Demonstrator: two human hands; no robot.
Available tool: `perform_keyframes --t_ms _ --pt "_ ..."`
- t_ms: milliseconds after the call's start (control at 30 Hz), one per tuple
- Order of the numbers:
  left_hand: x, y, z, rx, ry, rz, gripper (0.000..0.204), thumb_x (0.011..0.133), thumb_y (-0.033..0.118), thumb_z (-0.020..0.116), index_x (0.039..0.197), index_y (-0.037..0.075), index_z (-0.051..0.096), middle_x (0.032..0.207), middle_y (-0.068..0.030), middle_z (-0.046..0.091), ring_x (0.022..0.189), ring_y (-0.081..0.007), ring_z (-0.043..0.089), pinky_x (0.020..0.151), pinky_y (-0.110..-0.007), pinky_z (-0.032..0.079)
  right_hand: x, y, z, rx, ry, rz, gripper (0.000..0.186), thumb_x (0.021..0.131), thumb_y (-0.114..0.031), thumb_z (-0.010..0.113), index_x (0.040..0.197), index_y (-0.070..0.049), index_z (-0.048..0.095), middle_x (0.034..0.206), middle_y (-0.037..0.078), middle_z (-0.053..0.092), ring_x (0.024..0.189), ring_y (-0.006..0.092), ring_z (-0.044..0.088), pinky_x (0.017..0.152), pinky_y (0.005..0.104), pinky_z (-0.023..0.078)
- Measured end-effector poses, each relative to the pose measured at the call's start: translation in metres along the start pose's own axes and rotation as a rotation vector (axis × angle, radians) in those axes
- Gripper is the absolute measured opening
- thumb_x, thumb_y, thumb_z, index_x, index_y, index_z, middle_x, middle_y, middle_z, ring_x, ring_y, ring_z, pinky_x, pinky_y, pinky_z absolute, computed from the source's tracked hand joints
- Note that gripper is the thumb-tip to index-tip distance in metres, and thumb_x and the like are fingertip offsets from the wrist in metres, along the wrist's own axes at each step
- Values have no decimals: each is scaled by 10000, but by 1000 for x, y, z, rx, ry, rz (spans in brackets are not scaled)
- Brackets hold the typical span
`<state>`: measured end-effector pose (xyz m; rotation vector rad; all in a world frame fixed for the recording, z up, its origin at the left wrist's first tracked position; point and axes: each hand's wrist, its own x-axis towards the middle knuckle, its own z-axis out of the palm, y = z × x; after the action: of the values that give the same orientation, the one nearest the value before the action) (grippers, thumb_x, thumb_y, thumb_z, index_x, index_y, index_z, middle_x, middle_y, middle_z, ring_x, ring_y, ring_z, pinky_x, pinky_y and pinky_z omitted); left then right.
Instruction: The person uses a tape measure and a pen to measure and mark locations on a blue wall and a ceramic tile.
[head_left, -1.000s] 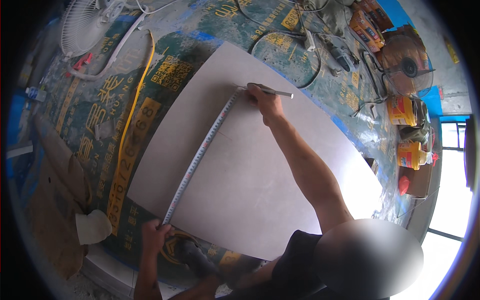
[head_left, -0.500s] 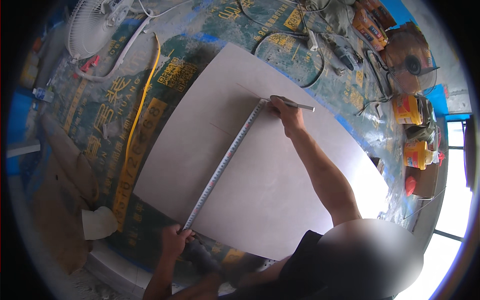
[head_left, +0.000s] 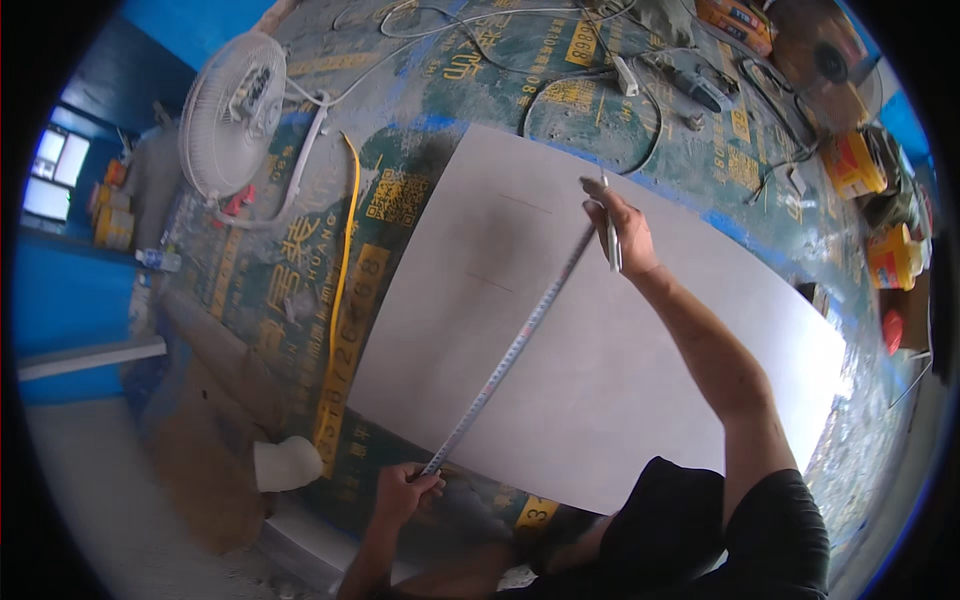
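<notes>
A large pale grey slab point(head_left: 620, 380) lies on the printed green floor covering. Across it runs an extended tape measure point(head_left: 510, 358), slanting from the near edge up to the far side. My left hand point(head_left: 403, 492) is closed on the tape's near end at the slab's front edge. Near the far edge, my right hand point(head_left: 628, 235) grips a slim, pale pen-like marking tool point(head_left: 613, 248), now upright. The tape's far end meets the fingers of this hand; whether they pinch it is hard to see. Two thin reddish lines point(head_left: 525, 203) show on the slab, left of my right hand.
A white fan point(head_left: 232, 115) lies at the far left, near a yellow strip point(head_left: 349, 250). Cables and a power tool point(head_left: 695, 92) lie beyond the slab. Yellow-and-red buckets point(head_left: 893, 258) stand at the right. A white pipe piece point(head_left: 287, 464) is at the near left.
The head view has swung left. My right hand has turned the pen-like tool from sideways to upright. The tape still spans the slab, with my left hand at its near end.
</notes>
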<state>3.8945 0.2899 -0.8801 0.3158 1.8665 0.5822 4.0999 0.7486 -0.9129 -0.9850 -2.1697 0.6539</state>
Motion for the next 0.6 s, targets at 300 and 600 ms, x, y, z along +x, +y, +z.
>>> perform_keyframes --t_ms 300,600 --pt "-41 214 -105 625 -114 218 77 843 -5 647 883 -51 695 780 -113 725 643 -133 682 600 -263 535 -115 5 -122 -13 -194 -202 281 857 -200 680 1094 -65 618 839 75 664 770 292 645 705 400 510" --pt "-10 381 -46 1133 -305 293 123 794 73 718 894 2 726 720 -70 709 610 -109 662 595 -278 505 -155 -86 -77 306 -94 44 199 865 -104 683 1048 -60 620 867 126 611 735 337 625 656 418 527"
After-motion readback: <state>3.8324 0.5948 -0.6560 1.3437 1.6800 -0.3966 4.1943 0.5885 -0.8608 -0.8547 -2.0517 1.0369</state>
